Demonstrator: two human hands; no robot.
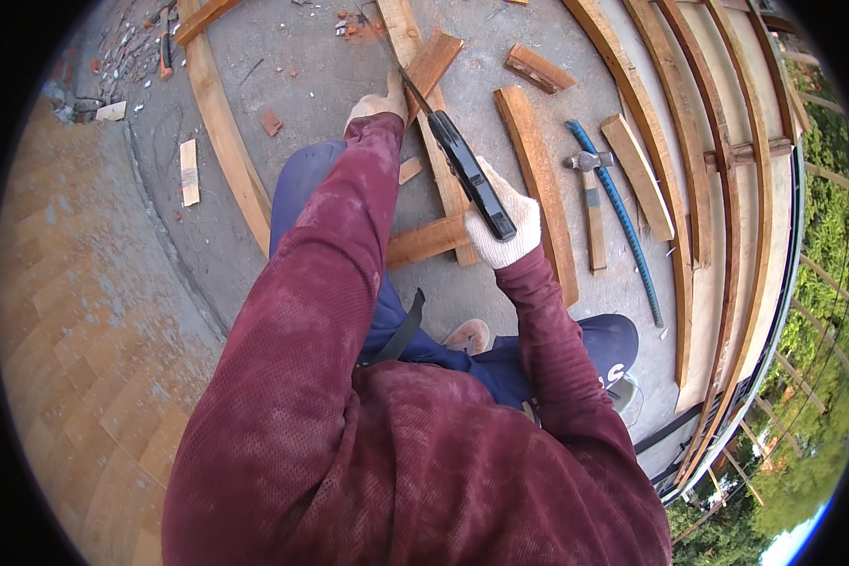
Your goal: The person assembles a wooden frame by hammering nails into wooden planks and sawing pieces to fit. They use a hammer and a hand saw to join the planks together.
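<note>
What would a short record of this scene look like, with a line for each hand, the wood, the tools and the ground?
Left hand: gloved, against the short board
Right hand: gloved, gripping the black handle of the saw
Wood: short board lying across a longer plank
Cut: depth cannot be told
Other tools: hammer and blue bar, to the right
Ground: grey

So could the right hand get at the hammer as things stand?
Probably, though the right hand is taken up holding the saw. Between it and the hammer only a wooden plank seems to lie, low and flat, so the way looks free.
</note>
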